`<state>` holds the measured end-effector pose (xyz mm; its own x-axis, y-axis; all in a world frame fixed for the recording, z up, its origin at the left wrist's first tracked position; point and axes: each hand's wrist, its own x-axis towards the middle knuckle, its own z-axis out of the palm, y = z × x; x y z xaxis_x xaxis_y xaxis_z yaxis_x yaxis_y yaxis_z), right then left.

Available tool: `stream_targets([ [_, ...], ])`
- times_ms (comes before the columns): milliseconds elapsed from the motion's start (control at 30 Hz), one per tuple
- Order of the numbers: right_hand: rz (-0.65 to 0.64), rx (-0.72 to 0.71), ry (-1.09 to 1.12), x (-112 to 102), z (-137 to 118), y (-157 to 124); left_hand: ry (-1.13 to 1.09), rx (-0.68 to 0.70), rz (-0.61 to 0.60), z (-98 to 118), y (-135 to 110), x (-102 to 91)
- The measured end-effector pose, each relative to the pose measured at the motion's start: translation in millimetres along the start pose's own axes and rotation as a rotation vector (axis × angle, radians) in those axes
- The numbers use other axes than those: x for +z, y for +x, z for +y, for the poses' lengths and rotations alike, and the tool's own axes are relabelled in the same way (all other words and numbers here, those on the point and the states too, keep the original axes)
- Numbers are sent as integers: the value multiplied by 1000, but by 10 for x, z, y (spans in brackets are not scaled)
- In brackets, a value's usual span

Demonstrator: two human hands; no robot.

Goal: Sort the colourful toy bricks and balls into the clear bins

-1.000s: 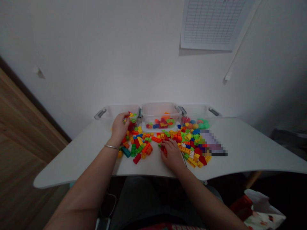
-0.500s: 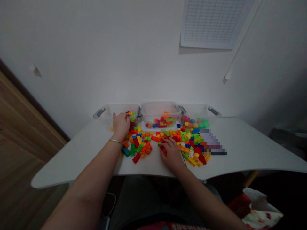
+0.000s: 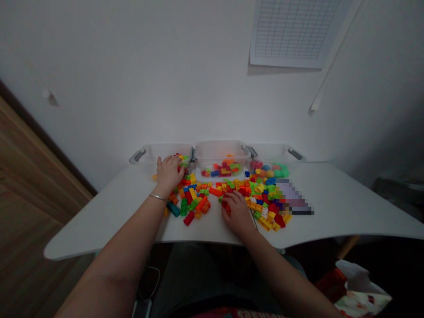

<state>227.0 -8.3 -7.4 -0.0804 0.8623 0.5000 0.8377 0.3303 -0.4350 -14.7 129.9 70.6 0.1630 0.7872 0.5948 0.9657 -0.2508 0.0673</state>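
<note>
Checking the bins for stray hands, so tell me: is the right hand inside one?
No, the right hand rests among loose toy bricks on the table, in front of the clear bins.

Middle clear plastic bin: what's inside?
The middle clear plastic bin holds a shallow pile of toy bricks in red, orange, yellow, green and blue. The bricks cover its floor, and the cloudy front wall blurs their shapes.

White desk (image 3: 344,198), scattered plastic bricks (image 3: 202,204), three clear plastic bins (image 3: 221,152)
</note>
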Motion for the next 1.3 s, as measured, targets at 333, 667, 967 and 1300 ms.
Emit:
stream_targets([
  [333,26,-16,12,10,6,9,35,-31,-19,583,-330,-239],
  [667,30,-18,21,6,3,7,50,175,-387,957,-717,-109],
  [967,25,-17,9,2,-4,6,-162,242,-454,792,-554,-66],
  [1300,12,-20,17,8,9,11,-48,321,-335,538,-376,47],
])
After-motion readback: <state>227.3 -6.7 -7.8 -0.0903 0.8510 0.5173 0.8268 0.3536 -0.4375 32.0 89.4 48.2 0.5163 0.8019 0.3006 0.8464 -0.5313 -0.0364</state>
